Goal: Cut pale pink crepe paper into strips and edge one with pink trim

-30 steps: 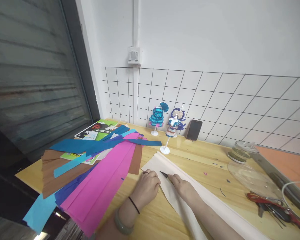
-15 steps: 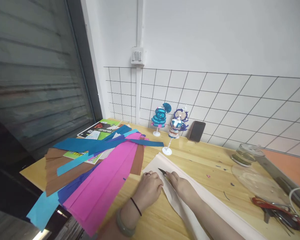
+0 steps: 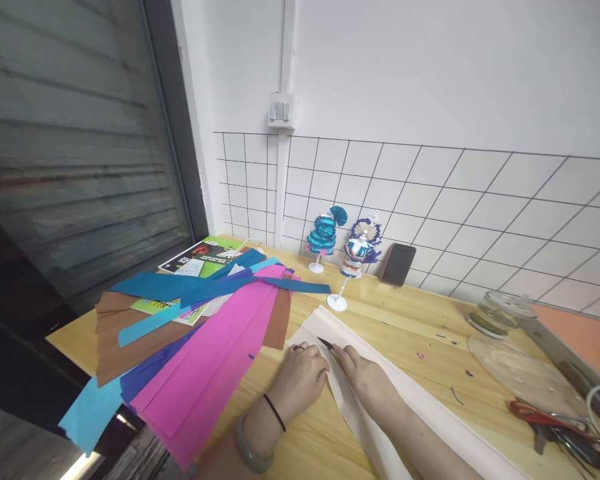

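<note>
The pale paper [image 3: 325,323] lies on the wooden table [image 3: 410,317], its near end cut off by the frame, its middle partly hidden by the right forearm; it is smooth and folded, its long axis running from far left to near right; the right hand's [image 3: 367,380] fingers pinch a dark, pointed blade [image 3: 325,343] aimed far left, handle hidden; the left hand's [image 3: 303,377] fingers curl together at the paper's edge, their grip unclear.

Toward 7 o'clock, the long strips [image 3: 205,353] are bright pink; toward 8, crinkled paper [image 3: 125,333] is brown, crossed by a teal band [image 3: 150,287]. The sheet [image 3: 325,323] at 6 is pale cream-pink, the blade [image 3: 324,343] over it black. Yellowish grain streaks the bench [image 3: 405,313]. Dark lines grid the white wall [image 3: 405,67]. The panel [image 3: 585,340] at 4 is orange.
</note>
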Available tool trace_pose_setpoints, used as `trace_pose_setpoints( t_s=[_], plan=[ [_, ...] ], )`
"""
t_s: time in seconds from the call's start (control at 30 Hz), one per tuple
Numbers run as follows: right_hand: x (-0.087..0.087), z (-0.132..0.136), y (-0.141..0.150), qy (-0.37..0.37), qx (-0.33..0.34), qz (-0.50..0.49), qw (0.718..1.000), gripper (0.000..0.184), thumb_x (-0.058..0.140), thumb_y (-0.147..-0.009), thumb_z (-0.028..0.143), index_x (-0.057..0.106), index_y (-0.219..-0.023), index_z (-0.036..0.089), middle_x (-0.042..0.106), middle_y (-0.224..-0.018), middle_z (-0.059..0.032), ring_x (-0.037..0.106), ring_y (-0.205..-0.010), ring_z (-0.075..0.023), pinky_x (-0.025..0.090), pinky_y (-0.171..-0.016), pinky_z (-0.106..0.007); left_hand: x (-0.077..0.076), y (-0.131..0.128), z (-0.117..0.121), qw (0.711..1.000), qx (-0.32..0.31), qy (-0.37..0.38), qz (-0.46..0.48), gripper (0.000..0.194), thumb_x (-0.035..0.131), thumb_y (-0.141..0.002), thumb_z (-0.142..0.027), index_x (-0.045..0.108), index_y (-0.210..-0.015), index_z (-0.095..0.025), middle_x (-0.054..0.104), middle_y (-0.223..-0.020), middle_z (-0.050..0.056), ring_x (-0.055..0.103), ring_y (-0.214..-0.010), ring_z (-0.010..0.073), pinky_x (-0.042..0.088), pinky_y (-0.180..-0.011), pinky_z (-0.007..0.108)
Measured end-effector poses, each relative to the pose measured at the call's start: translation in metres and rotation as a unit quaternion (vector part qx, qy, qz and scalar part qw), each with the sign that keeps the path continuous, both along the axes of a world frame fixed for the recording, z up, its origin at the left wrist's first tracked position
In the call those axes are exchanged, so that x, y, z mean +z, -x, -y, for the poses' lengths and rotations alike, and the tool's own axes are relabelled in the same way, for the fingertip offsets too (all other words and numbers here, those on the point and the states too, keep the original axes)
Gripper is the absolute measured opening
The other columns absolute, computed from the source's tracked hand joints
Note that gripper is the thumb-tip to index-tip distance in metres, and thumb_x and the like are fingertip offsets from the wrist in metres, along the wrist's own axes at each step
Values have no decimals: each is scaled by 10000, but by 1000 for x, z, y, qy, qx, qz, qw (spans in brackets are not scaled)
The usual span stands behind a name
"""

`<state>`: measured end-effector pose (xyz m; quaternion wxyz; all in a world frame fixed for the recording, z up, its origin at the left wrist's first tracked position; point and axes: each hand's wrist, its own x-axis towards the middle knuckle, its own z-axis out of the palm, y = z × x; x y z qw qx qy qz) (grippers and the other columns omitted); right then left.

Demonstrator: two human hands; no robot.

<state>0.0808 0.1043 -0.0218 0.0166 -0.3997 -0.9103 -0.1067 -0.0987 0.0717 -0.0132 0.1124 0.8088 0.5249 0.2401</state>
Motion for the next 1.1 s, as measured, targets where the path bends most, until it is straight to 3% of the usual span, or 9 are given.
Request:
trace_pose_setpoints(
  t_s=[0.23, 0.53, 1.1],
  plan=[
    [-7, -4, 0, -15, 12, -3, 1000, 517, 348, -765, 6, 325, -1270, 113, 548, -986, -90, 580, -597, -124, 453, -512, -228, 1, 0, 0, 1000, 0, 12, -1, 189, 480, -777, -143, 648, -828, -214, 583, -846, 30, 492, -875, 184, 365, -792, 313],
    [4, -1, 1, -5, 16, -24, 1000, 507, 289, -777, -4, 362, -1256, 147, 565, -963, -81, 594, -653, -132, 473, -575, -238, 1, 0, 0, 1000, 2, 8, -6, 190, 481, -773, -147, 646, -816, -230, 589, -835, 17, 491, -873, 180, 358, -795, 310],
    [0, -5, -2, 40, 8, -22, 999, 484, 281, -794, 13, 358, -1255, 139, 565, -1008, -86, 610, -653, -140, 475, -587, -250, 2, 0, 3, 1000, 6, 4, -13, 171, 478, -765, -134, 628, -787, -213, 580, -832, 11, 490, -858, 172, 360, -766, 301]
  ],
)
